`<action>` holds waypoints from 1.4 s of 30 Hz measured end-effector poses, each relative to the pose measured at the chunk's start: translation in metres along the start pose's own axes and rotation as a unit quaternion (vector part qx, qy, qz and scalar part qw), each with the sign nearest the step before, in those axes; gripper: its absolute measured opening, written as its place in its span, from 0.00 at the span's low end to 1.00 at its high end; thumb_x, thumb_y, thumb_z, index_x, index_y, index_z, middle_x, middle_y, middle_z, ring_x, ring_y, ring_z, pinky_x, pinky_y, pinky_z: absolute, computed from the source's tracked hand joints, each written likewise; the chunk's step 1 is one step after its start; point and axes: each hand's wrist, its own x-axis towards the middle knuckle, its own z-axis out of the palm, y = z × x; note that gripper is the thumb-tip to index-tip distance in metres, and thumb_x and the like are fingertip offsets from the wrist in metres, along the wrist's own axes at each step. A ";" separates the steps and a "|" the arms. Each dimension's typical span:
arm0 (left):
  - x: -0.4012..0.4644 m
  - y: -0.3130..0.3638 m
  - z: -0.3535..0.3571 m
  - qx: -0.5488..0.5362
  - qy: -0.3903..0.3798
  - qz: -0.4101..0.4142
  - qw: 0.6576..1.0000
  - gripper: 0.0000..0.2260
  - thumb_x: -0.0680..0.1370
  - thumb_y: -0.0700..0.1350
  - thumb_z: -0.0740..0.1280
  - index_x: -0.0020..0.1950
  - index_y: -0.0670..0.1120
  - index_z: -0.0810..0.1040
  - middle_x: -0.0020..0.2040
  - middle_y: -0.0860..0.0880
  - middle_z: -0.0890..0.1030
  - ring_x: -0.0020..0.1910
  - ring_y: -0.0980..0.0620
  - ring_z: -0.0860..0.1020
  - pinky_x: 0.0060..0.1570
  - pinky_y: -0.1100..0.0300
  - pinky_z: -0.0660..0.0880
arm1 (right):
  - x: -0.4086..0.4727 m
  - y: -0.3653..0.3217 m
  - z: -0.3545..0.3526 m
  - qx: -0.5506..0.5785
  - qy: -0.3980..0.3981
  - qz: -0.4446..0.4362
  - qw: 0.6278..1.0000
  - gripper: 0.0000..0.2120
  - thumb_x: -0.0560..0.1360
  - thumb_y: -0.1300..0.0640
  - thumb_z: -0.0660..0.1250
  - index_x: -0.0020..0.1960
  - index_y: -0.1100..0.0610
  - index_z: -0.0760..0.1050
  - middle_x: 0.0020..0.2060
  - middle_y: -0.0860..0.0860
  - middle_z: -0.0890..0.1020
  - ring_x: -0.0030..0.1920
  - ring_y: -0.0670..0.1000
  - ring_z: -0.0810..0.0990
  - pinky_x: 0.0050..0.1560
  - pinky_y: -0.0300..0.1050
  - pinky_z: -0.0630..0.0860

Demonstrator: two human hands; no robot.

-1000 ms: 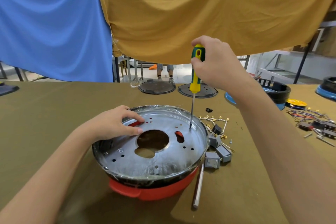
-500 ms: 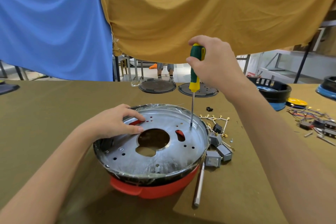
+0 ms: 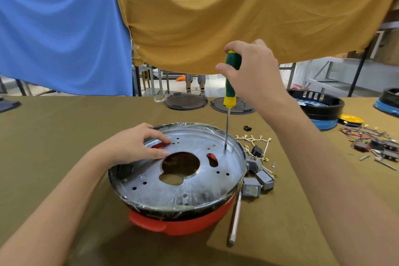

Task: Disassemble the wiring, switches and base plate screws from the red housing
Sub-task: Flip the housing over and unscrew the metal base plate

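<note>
Turned a little in the right hand (image 3: 257, 71) since a second ago: green face of the screwdriver (image 3: 230, 84) handle now forward, yellow eye gone from sight; thumb now stretched out to the left of the handle, tip on the same spot of the base plate (image 3: 185, 173)

Red housing (image 3: 181, 221) sitting upside down at mid-bench, metal base plate up, round, so no real long axis; red lug pointing toward the near-left

Screwdriver standing nearly upright, long axis vertical, tip down near the plate's far-right rim on what is probably a screw; too small to confirm

Right-hand grip closed round the handle top; left hand (image 3: 138, 147) flat on the plate's left side, fingers straight, steadying, clutching nothing

Progress, by judgement: well along. Grey switches (image 3: 257, 179) and white wiring (image 3: 254, 140) already lying loose on the bench (image 3: 54, 136) just right of the housing, one loose screw (image 3: 273, 165) among them; base plate screws seemingly in hand, plate still seated

Second tool shaft (image 3: 235, 218) lying beside the housing's right edge
</note>
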 end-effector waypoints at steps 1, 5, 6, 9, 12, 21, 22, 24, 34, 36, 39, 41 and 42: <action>0.000 0.000 0.000 -0.001 0.000 0.000 1.000 0.15 0.75 0.63 0.68 0.61 0.68 0.75 0.72 0.54 0.65 0.61 0.58 0.66 0.59 0.60 0.63 | 0.001 0.000 -0.002 0.003 -0.008 -0.001 1.000 0.19 0.79 0.51 0.68 0.69 0.52 0.75 0.56 0.54 0.74 0.54 0.52 0.73 0.57 0.42 0.69; 0.000 -0.001 0.000 -0.002 0.000 0.001 1.000 0.15 0.75 0.63 0.68 0.61 0.68 0.75 0.72 0.55 0.65 0.61 0.58 0.66 0.59 0.60 0.63 | 0.003 -0.002 -0.002 0.010 -0.047 0.004 0.999 0.19 0.80 0.60 0.61 0.71 0.59 0.70 0.55 0.56 0.78 0.55 0.57 0.76 0.54 0.50 0.75; 0.001 0.000 0.000 -0.001 0.000 0.001 1.000 0.15 0.75 0.63 0.68 0.61 0.68 0.75 0.72 0.55 0.65 0.61 0.58 0.65 0.59 0.60 0.62 | 0.003 -0.001 0.000 0.006 -0.044 0.008 0.999 0.19 0.80 0.59 0.60 0.70 0.60 0.69 0.53 0.55 0.77 0.52 0.56 0.75 0.49 0.48 0.72; 0.001 -0.001 0.000 -0.001 0.000 0.002 1.000 0.14 0.75 0.63 0.68 0.60 0.69 0.74 0.72 0.55 0.64 0.60 0.58 0.66 0.59 0.60 0.62 | 0.001 0.000 0.004 0.010 -0.034 0.008 0.999 0.17 0.80 0.55 0.60 0.67 0.57 0.71 0.52 0.55 0.73 0.52 0.56 0.73 0.48 0.44 0.67; 0.001 -0.002 0.001 0.000 -0.001 0.001 1.000 0.14 0.75 0.63 0.68 0.60 0.69 0.74 0.72 0.55 0.64 0.61 0.58 0.66 0.59 0.60 0.62 | -0.001 0.001 0.005 0.004 -0.018 0.000 1.000 0.19 0.79 0.45 0.66 0.65 0.53 0.73 0.53 0.53 0.66 0.56 0.54 0.69 0.56 0.44 0.71; 0.001 -0.002 0.001 -0.003 0.002 0.001 1.000 0.14 0.75 0.63 0.68 0.60 0.69 0.75 0.72 0.55 0.64 0.61 0.58 0.66 0.58 0.59 0.62 | 0.002 -0.001 0.003 -0.012 -0.044 -0.007 0.999 0.16 0.80 0.59 0.59 0.68 0.59 0.70 0.53 0.57 0.76 0.50 0.56 0.75 0.46 0.45 0.68; 0.001 -0.001 0.001 -0.001 0.003 0.000 1.000 0.14 0.75 0.63 0.68 0.60 0.69 0.75 0.73 0.55 0.64 0.61 0.58 0.66 0.59 0.59 0.62 | 0.002 -0.001 0.005 -0.011 -0.041 -0.003 0.999 0.16 0.80 0.60 0.59 0.66 0.60 0.69 0.51 0.57 0.76 0.49 0.57 0.75 0.44 0.46 0.66; 0.000 -0.001 0.001 0.000 0.003 0.000 1.000 0.14 0.75 0.63 0.68 0.61 0.68 0.75 0.74 0.55 0.63 0.61 0.58 0.65 0.60 0.59 0.62 | 0.000 -0.001 0.007 0.000 -0.035 0.001 0.999 0.15 0.79 0.58 0.59 0.64 0.59 0.70 0.48 0.55 0.75 0.49 0.57 0.74 0.44 0.45 0.65; 0.001 -0.001 0.001 -0.004 0.004 0.000 1.000 0.15 0.75 0.63 0.68 0.61 0.68 0.75 0.73 0.55 0.64 0.61 0.57 0.66 0.59 0.59 0.62 | 0.001 0.000 0.007 0.021 -0.015 -0.007 1.000 0.17 0.80 0.55 0.66 0.68 0.52 0.73 0.52 0.52 0.68 0.49 0.52 0.71 0.50 0.39 0.66; 0.001 -0.001 0.000 -0.003 0.004 -0.003 1.000 0.15 0.75 0.62 0.68 0.61 0.68 0.75 0.74 0.54 0.63 0.64 0.56 0.66 0.60 0.59 0.62 | 0.002 0.001 0.008 0.010 -0.033 -0.005 0.999 0.18 0.81 0.58 0.61 0.70 0.55 0.70 0.52 0.53 0.70 0.47 0.53 0.72 0.46 0.40 0.64; 0.000 -0.001 0.001 -0.004 0.001 -0.004 1.000 0.14 0.75 0.62 0.68 0.61 0.68 0.75 0.75 0.54 0.63 0.66 0.55 0.67 0.60 0.59 0.62 | 0.001 0.001 0.009 0.012 -0.032 0.005 0.999 0.18 0.80 0.59 0.59 0.69 0.58 0.67 0.50 0.53 0.72 0.45 0.54 0.72 0.38 0.44 0.60; 0.000 -0.002 0.001 -0.005 0.005 -0.003 1.000 0.14 0.75 0.63 0.68 0.61 0.69 0.75 0.74 0.54 0.63 0.63 0.56 0.67 0.60 0.59 0.63 | -0.001 0.001 0.011 0.020 -0.024 0.009 0.999 0.17 0.79 0.58 0.59 0.67 0.58 0.68 0.48 0.54 0.73 0.46 0.55 0.72 0.37 0.44 0.58; 0.000 -0.002 0.001 -0.006 0.006 -0.002 1.000 0.14 0.75 0.63 0.68 0.61 0.69 0.75 0.74 0.55 0.64 0.62 0.57 0.66 0.60 0.59 0.63 | -0.002 0.001 0.012 0.024 -0.022 0.009 0.999 0.15 0.79 0.56 0.60 0.65 0.57 0.69 0.48 0.55 0.73 0.47 0.56 0.72 0.39 0.43 0.60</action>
